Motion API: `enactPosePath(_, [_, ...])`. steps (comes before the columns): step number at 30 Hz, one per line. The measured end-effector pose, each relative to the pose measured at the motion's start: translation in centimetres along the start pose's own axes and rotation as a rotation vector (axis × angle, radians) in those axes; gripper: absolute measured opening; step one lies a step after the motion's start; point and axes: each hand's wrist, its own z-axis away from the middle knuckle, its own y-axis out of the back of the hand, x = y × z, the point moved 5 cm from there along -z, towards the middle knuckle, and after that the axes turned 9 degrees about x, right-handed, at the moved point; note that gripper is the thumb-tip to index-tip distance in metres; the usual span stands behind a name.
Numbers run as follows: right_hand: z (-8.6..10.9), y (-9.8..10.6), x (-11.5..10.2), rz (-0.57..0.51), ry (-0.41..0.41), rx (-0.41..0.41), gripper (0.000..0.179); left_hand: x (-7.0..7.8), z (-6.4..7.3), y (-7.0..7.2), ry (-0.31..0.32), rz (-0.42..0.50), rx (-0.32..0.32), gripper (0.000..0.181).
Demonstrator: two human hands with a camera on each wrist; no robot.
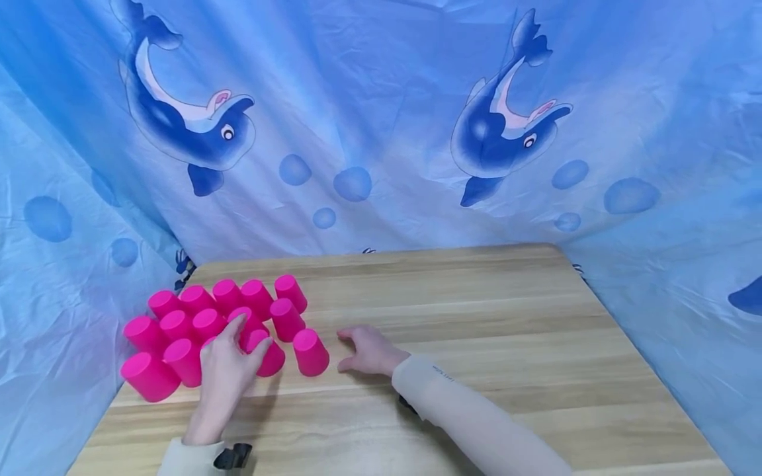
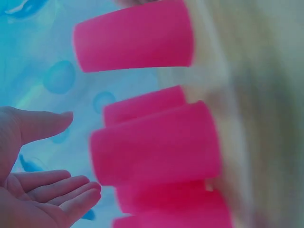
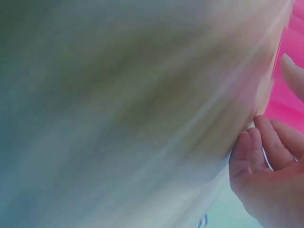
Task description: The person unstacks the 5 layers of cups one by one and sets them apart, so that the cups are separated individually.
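Observation:
Several bright pink cups [image 1: 181, 362] stand upside down in rough rows on the left part of a wooden table. My left hand [image 1: 229, 363] is over the front of the group, thumb and fingers spread apart, and it hides parts of some cups. In the left wrist view, that hand [image 2: 47, 175] has nothing between thumb and fingers, with a pink cup [image 2: 156, 145] close by. My right hand [image 1: 372, 350] is just right of the front right cup [image 1: 311, 354], apart from it. Its fingers are loosely bent and hold nothing, as the right wrist view shows.
The wooden tabletop [image 1: 506, 330] stretches out to the right of the cups. Behind it and at both sides hangs a blue curtain [image 1: 393, 119] printed with dolphins and bubbles. The table's back edge runs close to the curtain.

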Motion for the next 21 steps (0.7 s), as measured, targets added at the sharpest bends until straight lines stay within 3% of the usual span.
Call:
enactPosePath(6, [0.6, 2.3, 2.2, 0.022, -0.005, 0.014, 0.065, 3.1, -0.9, 0.4, -0.078, 0.045, 0.053, 0.066])
enactPosePath(11, [1.2, 4.0, 4.5, 0.045, -0.028, 0.041, 0.065, 6.8, -1.3, -0.9, -0.165, 0.136, 0.062, 0.058])
enactPosePath(15, [1.4, 5.5, 6.3, 0.086, -0.023, 0.094, 0.060, 10.6, -1.0, -3.7, -0.185, 0.232, -0.066, 0.060])
enactPosePath(21, [1.7, 8.1, 8.8, 0.200, -0.086, 0.151, 0.060, 15.9, 0.3, -10.2, -0.177, 0.272, -0.306, 0.067])
